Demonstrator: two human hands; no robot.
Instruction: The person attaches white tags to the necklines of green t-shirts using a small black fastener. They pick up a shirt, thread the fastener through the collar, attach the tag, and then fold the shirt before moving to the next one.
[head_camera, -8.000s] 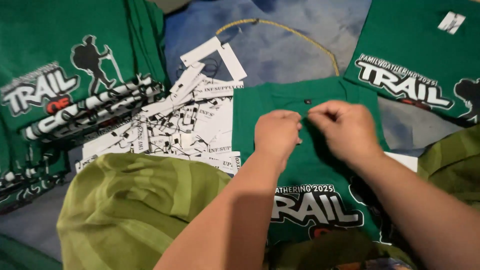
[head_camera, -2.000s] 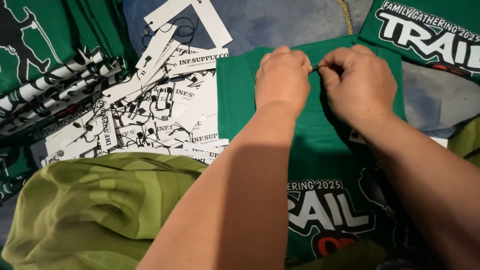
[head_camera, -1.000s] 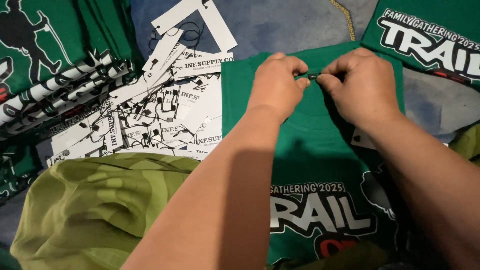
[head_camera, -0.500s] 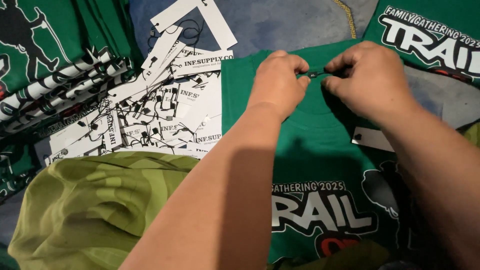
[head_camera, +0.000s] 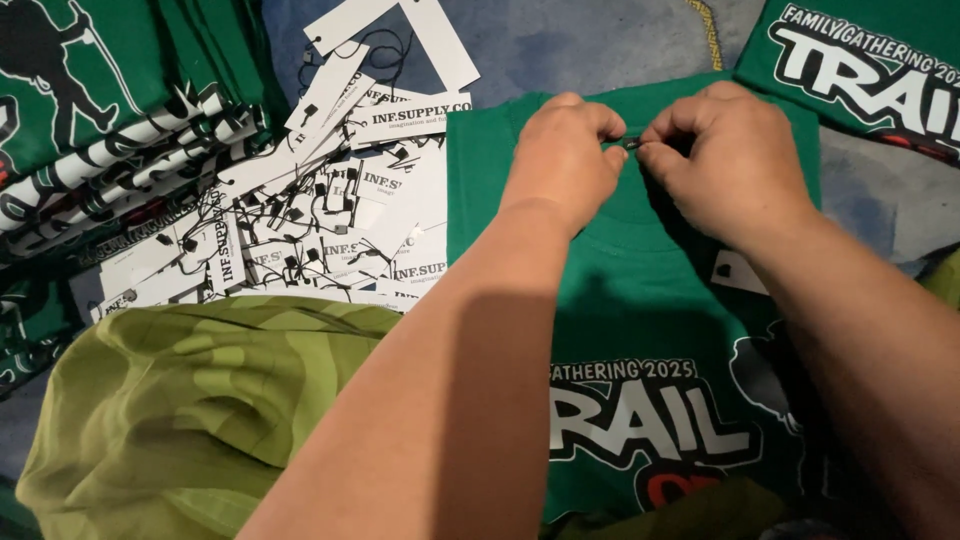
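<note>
My left hand and right hand pinch a small dark pin at the collar of the green printed cotton T-shirt. Heap of white card hang tags just left.

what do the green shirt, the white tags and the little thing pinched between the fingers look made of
Green shirt: soft matte knit fabric, likely cotton, with creases. White tags: flat stiff card, seemingly paper, with thin dark strings. The small pin between left hand and right hand: dark, too small to tell.

A heap of white card hang tags lay between a stack of folded green shirts and a crumpled olive-green cloth.
</note>
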